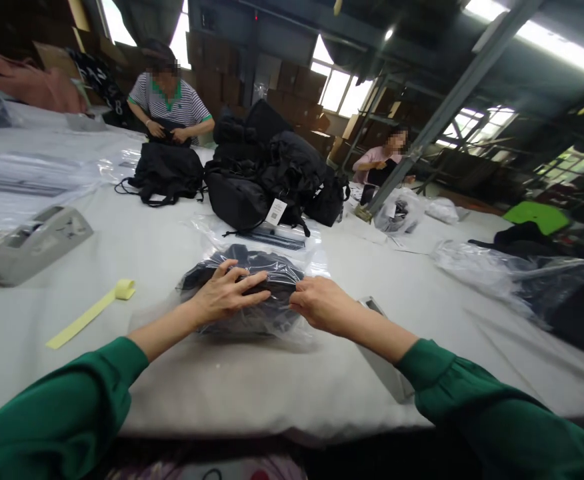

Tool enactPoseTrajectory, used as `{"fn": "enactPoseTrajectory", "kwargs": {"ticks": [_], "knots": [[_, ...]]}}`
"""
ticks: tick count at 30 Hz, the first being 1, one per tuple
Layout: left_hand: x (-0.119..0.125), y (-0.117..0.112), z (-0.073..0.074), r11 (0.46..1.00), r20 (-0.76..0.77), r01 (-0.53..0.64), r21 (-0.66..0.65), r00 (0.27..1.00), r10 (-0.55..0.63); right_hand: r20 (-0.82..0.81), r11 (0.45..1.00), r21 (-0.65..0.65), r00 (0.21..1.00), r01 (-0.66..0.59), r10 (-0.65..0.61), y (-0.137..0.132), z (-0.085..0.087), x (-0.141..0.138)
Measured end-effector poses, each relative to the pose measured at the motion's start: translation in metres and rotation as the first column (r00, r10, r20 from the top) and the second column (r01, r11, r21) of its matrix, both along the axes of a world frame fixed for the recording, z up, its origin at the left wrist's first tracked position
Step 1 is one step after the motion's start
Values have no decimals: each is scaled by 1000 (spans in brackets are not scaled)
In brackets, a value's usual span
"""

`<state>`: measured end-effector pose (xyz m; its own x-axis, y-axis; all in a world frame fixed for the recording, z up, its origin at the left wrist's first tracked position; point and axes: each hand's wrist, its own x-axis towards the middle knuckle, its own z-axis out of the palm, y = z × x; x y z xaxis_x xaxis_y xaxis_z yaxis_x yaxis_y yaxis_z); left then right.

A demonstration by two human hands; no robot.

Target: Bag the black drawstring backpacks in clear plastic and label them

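A dark bag in a clear plastic bag lies in front of me on the white-covered table. Across its top rests my left hand, fingers spread over the shiny film. My right hand is closed at the right side, its fingertips pinching the edge of the plastic. Just behind are flat clear bags with dark printed stripes. Part of a grey tape dispenser shows beneath my right forearm.
Black backpacks, one with a white tag, are piled ahead. At left are another tape dispenser and a yellow strip. One person handles a black bag; another person stands beyond a slanted metal post.
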<state>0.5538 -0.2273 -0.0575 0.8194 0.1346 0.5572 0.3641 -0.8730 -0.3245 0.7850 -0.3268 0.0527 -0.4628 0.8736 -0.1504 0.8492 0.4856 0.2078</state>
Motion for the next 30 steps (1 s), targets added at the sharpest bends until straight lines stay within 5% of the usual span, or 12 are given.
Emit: {"fn": "enactPoseTrajectory", "kwargs": {"ticks": [4, 14, 21, 26, 30], "knots": [[0, 2, 2, 999, 16, 36, 1, 999, -36, 139, 996, -2, 986, 92, -90, 18, -6, -16], [1, 8, 3, 998, 22, 60, -1, 998, -60, 189, 964, 67, 945, 257, -265, 21, -22, -25], [3, 8, 2, 998, 47, 55, 37, 997, -57, 165, 942, 115, 930, 314, -330, 22, -13, -25], [3, 8, 1, 998, 46, 57, 26, 997, -58, 158, 940, 124, 929, 318, -335, 39, 3, 2], [4, 9, 0, 998, 59, 59, 14, 996, -60, -92, 950, 114, 956, 290, -280, 40, 5, 29]]}}
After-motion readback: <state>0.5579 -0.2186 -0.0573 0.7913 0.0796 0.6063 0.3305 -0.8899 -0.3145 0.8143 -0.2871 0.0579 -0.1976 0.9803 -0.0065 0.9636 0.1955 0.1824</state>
